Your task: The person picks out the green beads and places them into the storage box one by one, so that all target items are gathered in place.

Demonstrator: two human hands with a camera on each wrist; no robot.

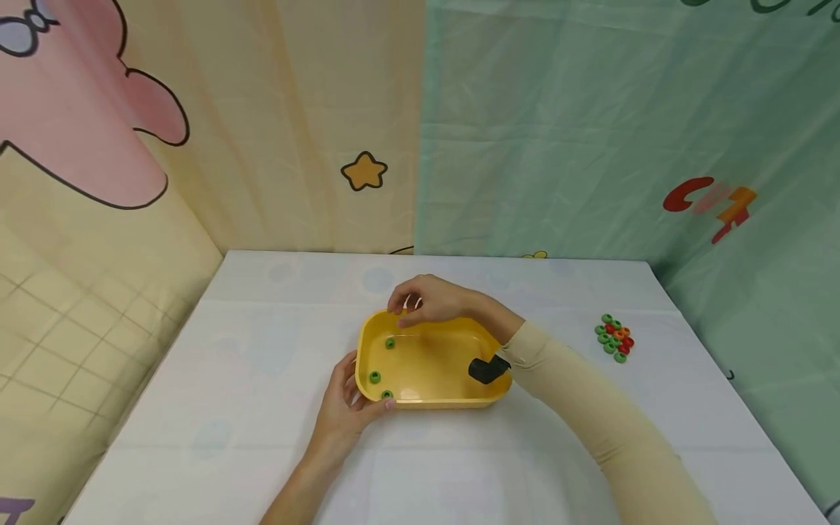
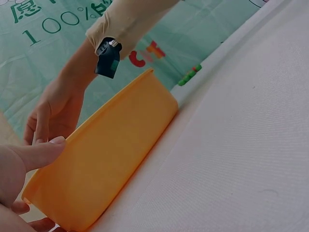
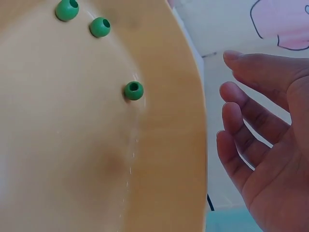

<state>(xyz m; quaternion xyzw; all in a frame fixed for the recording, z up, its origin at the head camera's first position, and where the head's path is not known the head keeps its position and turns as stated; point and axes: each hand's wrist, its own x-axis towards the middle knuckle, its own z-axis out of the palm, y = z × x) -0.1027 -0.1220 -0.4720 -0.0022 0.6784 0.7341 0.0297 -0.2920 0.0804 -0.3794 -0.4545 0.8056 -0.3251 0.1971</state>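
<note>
Head view: yellow tray (image 1: 440, 364) gripped by left hand (image 1: 343, 410) on worktop (image 1: 262, 408), green beads (image 1: 375, 377) inside; right hand (image 1: 436, 300) empty, loosely curved near far side. Bead transfer seemingly underway; fingertip pinch probably called for.

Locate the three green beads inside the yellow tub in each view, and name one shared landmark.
Head: green beads sit below and slightly left of centre, inside the yellow tub.
Left wrist: not visible; only the tub's outside shows.
Right wrist: upper-left quarter.
Shared landmark: the tub.

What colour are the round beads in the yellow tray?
Green round beads, clearest in the right wrist view.
</note>
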